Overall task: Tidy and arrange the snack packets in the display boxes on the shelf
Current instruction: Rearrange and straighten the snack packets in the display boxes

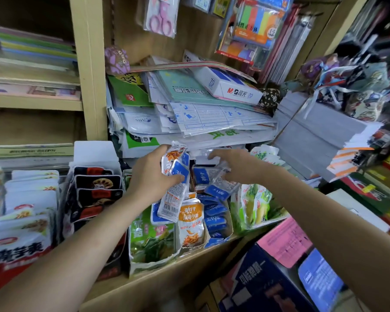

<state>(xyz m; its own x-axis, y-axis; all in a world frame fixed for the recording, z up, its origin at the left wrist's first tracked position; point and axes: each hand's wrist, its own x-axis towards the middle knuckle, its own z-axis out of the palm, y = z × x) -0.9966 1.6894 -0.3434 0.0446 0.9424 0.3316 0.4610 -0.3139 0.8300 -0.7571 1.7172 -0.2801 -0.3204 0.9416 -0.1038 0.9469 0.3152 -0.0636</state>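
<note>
Mid-frame, left hand is gripping a packet bundle, right hand is pinching loose packets; I would be squaring their edges before boxing

Bright even light, wide-angle edge warp, perhaps motion-blurred right corner.

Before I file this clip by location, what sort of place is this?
Probably a small shop selling stationery and snacks: display boxes of snack packets on a shelf, packaged scissors hanging above, and an M&G box on stacked paper goods.
</note>
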